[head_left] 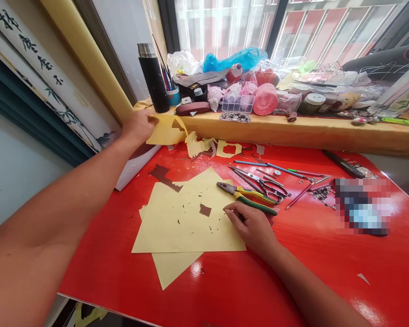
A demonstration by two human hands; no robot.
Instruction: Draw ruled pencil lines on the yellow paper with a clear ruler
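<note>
At the far left of the table my left hand point(139, 127) grips the corner of a yellow sheet of paper point(167, 129) with cut-out edges, close to the window ledge. My right hand point(250, 227) rests over the right edge of a pale yellow sheet point(170, 218), its fingers curled and pressed together; whatever is between them is too small to tell. A brown paper scrap point(205, 210) and several tiny dark bits lie on that sheet. Pliers point(248, 195) with green and yellow handles lie just beyond my right fingers. Another pale sheet point(172, 268) sticks out underneath.
Scissors point(259, 181), pencils point(306, 193) and a pixelated object point(363, 206) lie to the right. Cut yellow paper point(229, 149) and a brown offcut point(165, 176) lie toward the back. The ledge holds a black flask point(153, 81), a brush pot point(172, 96) and assorted craft supplies.
</note>
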